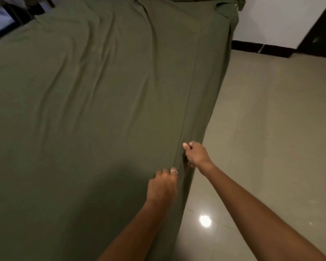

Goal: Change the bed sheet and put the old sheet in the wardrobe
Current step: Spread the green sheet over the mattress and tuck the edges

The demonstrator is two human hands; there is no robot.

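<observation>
A glossy beige tiled floor (271, 129) carries a round bright light reflection (205, 220) at its near end. At the floor's far end stands a white wall (271, 19) with a dark skirting strip (260, 48) touching the tiles. Right of it is a dark panel (324, 31), perhaps a door.

Left hand (162, 185): fingers curled down, knuckles up, a ring on one finger, near the right hand.
Right hand (195, 154): farther out, fingers curled, thumb up, ring showing.
Arms: both bare, stretched forward.
</observation>
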